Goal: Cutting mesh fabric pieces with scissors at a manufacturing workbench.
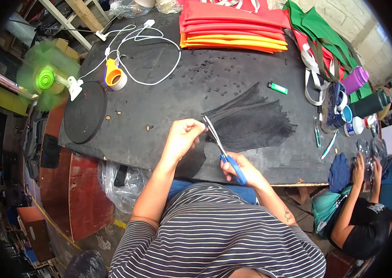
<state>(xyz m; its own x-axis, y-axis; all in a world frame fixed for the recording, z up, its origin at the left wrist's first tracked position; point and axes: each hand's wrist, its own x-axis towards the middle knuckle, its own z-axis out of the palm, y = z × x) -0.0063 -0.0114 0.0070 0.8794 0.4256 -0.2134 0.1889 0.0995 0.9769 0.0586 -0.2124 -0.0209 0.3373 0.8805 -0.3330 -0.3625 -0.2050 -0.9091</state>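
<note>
Blue-handled scissors (pixel 216 137) are in my right hand (pixel 246 170), fingers through and around the handles, with the blades pointing away from me and to the left. My left hand (pixel 184 137) pinches an edge of black mesh fabric (pixel 197 156) close beside the blade tips. Part of that mesh drapes below the fingers toward the table's near edge. More black mesh (pixel 256 121) lies spread in overlapping layers just right of the blades. Whether the blades touch the fabric is too small to tell.
Small black scraps (pixel 207 74) dot the black table (pixel 145 109). Beyond them sits a red and orange fabric stack (pixel 233 28). Around are a green lighter (pixel 278 88), white cable (pixel 177 60), tape dispenser (pixel 114 76), round black disc (pixel 84 113) and spinning green fan (pixel 45 78). Another person (pixel 363 217) works at right.
</note>
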